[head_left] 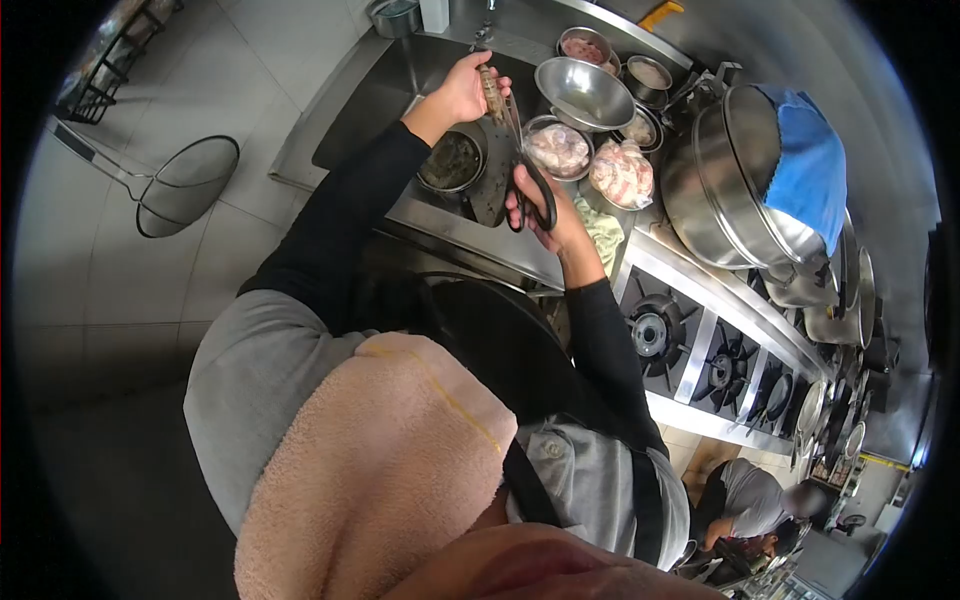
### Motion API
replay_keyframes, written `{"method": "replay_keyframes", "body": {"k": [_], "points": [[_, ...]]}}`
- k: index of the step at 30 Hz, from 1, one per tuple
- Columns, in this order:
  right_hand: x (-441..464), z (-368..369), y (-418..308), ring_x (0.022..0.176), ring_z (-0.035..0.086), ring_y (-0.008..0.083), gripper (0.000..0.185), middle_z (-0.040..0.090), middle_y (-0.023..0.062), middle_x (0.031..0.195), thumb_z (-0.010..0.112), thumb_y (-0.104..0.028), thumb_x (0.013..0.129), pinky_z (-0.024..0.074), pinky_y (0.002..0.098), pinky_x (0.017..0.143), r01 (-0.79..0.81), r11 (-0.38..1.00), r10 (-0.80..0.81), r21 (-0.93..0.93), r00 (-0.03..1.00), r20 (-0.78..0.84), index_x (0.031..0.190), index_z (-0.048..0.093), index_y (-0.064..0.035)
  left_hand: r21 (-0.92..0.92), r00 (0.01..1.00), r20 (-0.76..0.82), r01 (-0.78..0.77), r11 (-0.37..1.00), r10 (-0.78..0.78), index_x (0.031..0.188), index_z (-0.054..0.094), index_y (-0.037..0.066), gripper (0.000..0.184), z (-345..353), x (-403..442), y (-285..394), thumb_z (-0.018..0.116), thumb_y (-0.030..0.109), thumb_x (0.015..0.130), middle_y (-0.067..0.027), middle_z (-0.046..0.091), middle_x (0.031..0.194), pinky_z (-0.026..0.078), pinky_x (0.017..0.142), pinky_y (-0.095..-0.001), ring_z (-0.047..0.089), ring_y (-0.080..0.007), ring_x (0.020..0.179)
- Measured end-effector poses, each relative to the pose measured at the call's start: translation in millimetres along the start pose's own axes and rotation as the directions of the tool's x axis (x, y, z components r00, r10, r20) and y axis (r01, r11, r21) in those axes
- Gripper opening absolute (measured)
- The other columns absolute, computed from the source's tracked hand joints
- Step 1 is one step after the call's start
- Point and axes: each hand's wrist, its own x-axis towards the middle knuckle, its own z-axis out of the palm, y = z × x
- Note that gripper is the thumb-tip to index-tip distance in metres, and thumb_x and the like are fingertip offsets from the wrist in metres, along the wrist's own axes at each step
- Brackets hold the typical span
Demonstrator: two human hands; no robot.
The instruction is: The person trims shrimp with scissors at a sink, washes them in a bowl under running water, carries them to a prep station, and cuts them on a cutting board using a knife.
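Observation:
My left hand (460,92) is closed around a brownish, banded shrimp (491,92) above the sink (350,135). A pair of scissors (548,200) with black handles is gripped in my right hand (558,222). Its blades point up toward the shrimp; whether they touch it I cannot tell. Below my hands a round metal pot (482,160) with dark, murky contents stands at the sink. Just beyond the scissors sit a bowl of pale, plastic-wrapped food (557,148) and a bag of pinkish-white food (622,174).
An empty steel bowl (583,92) rests among smaller food bowls. To the right are a large steel pot (715,180) draped with a blue cloth (808,165), and gas burners (652,335). A strainer (190,185) is at left. Another person (752,500) bends over at lower right.

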Motion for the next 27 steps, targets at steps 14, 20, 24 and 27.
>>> {"method": "replay_keyframes", "body": {"k": [14, 20, 24, 27], "points": [[10, 1, 18, 0.051, 0.056, 0.0111, 0.048, 0.06, 0.0027, 0.068, 0.076, -0.05, 0.087, 0.0451, 0.0246, 0.046, -0.02, 1.0, 0.021, 0.004, 0.995, -0.097, 0.1, 0.055, -0.0086, 0.358, 0.962, -0.084, -0.215, 0.909, 0.261, 0.093, 0.047, 0.006, 0.048, 41, -33, -35, 0.052, 0.053, 0.101, -0.0224, 0.071, 0.09, 0.058, 0.076, -0.038, 0.071, -0.0278, 0.077], [1, -7, 29, 0.05, 0.054, 0.009, 0.046, 0.059, 0.0018, 0.067, 0.082, -0.044, 0.083, 0.0426, 0.0224, 0.045, 0.044, 0.994, -0.062, -0.099, 0.981, -0.186, 0.097, 0.057, -0.0083, 0.313, 0.973, -0.114, -0.155, 0.937, 0.199, 0.102, 0.046, 0.002, 0.052, 47, -22, -46, 0.05, 0.054, 0.102, -0.0202, 0.07, 0.084, 0.057, 0.069, -0.038, 0.071, -0.0279, 0.075], [-3, -11, 32, 0.049, 0.054, 0.0089, 0.044, 0.06, 0.0017, 0.067, 0.082, -0.042, 0.084, 0.0424, 0.0225, 0.045, 0.056, 0.995, -0.072, -0.086, 0.976, -0.205, 0.097, 0.058, -0.0082, 0.285, 0.974, -0.103, -0.168, 0.944, 0.204, 0.107, 0.045, 0.001, 0.055, 46, -8, -47, 0.048, 0.055, 0.102, -0.0195, 0.07, 0.083, 0.056, 0.067, -0.0376, 0.07, -0.0273, 0.073], [-4, -14, 32, 0.049, 0.053, 0.0088, 0.042, 0.06, 0.0017, 0.066, 0.082, -0.04, 0.084, 0.0418, 0.0222, 0.044, 0.076, 0.996, -0.085, -0.051, 0.973, -0.215, 0.098, 0.058, -0.0079, 0.303, 0.972, -0.12, -0.159, 0.94, 0.203, 0.109, 0.045, 0.001, 0.054, 57, -11, -53, 0.048, 0.055, 0.102, -0.0177, 0.07, 0.081, 0.056, 0.063, -0.0374, 0.069, -0.0267, 0.071]]}}
